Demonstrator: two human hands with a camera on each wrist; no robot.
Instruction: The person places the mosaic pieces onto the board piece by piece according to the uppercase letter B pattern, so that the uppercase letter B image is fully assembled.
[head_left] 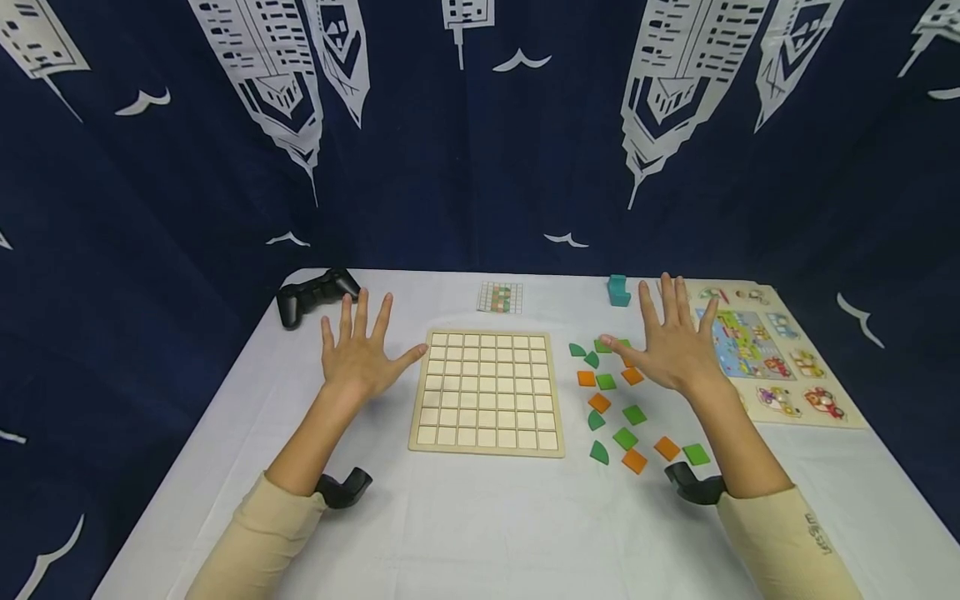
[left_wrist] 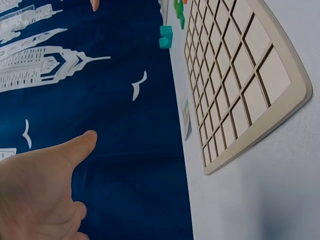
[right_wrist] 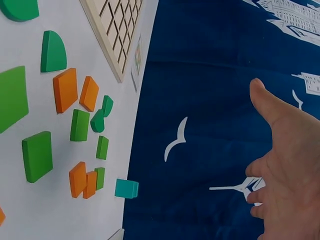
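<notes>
Both hands are held up over the white table, fingers spread, holding nothing. The left hand (head_left: 360, 358) is beside the left edge of a wooden grid board (head_left: 487, 392), its thumb overlapping the board's corner in the head view. Over the right side, the right hand (head_left: 675, 346) overlaps some loose pieces and the edge of a picture puzzle board (head_left: 806, 379). Several orange squares (head_left: 634, 461), light green squares (head_left: 626, 438) and dark green quarter-round pieces (head_left: 599, 452) lie scattered between the grid board and the right forearm. The grid board's cells hold no coloured pieces.
A small card with a coloured grid pattern (head_left: 499, 297) lies behind the board. At the back left is a black game controller (head_left: 318, 294). A teal block (head_left: 618, 291) stands at the back right. A dark blue patterned curtain (head_left: 465, 167) hangs behind the table.
</notes>
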